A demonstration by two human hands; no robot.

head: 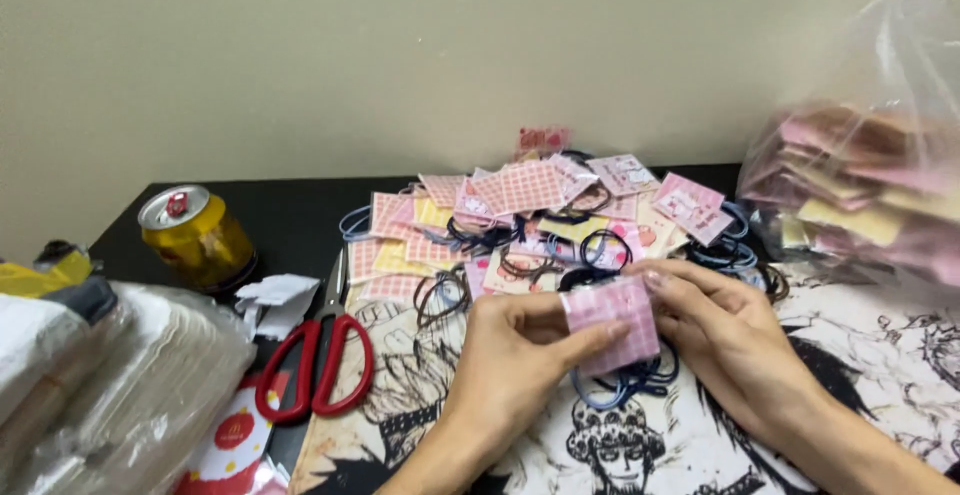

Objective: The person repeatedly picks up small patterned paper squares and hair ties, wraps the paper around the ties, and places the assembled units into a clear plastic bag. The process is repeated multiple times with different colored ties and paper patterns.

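Both my hands hold one small pink checked card (612, 321) with dark blue elastic hair ties (628, 383) hanging below it. My left hand (520, 350) grips the card's left side with the thumb on its front. My right hand (725, 333) holds the right side, fingers curled over the top edge. Just beyond them lies a heap of pink and yellow checked cards (520, 215) mixed with loose hair ties (605, 248), on a mat printed with black-and-white cartoon figures (880, 345).
Red-handled scissors (322, 355) lie left of my left hand, by torn white paper scraps (275, 300). A yellow drink can (197, 235) stands at back left. Clear plastic bags of cards sit at far right (865, 190) and lower left (120, 395). A wall backs the black table (290, 217).
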